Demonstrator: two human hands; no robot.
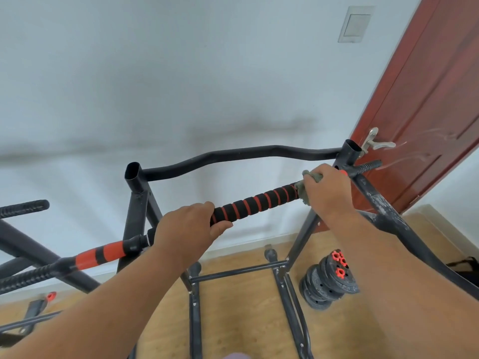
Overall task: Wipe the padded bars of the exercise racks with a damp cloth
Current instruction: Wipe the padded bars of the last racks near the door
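- While slanting from lower left up to upper right across the black rack (136,211), rests high on its frame: padded bar (255,202), black foam wound with red stripes, long axis running toward the red-brown door (425,104).
- Wrapped round the bar's upper right end, just short of the rack's right post: grey-green cloth (303,189), bunched and poking out on both sides of the fingers.
- Curls over cloth and bar together, knuckles up, forearm reaching in from the lower right: right hand (328,190).
- Grips the bare padding lower down, fingers over the top and thumb underneath, well apart from the cloth: left hand (188,228).
- Continues past the left hand into a red-and-black taped section and a ribbed black end.
- Behind, joins the two open-topped posts: bent black crossbar (241,155).
- On the wooden floor (233,307) beside the rack's right leg, leans in a stack: weight plates (328,281) with red collars.
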